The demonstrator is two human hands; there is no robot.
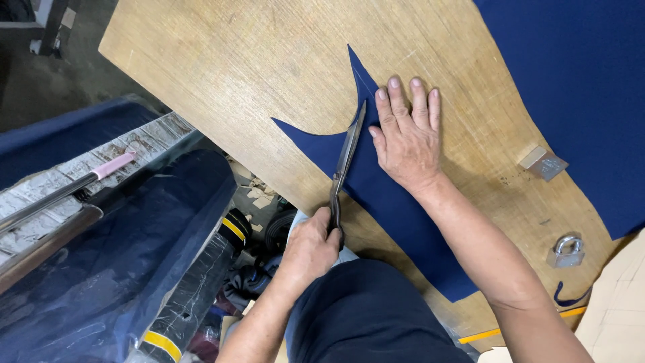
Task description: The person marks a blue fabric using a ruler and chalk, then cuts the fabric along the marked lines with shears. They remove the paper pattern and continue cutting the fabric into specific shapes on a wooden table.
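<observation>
The left hand (310,247) has a closed grip on the handles of scissors (345,161), blades cutting navy cloth (396,208) on the wooden bench (255,67). The right hand (408,134) lies open, flat beside the blades; firm pressure there should steady the cut.

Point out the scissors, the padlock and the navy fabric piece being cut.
scissors (347,153), head view, on the blades.
padlock (566,254), head view, on its metal body.
navy fabric piece (396,208), head view, on the middle, below the flat hand.
</observation>
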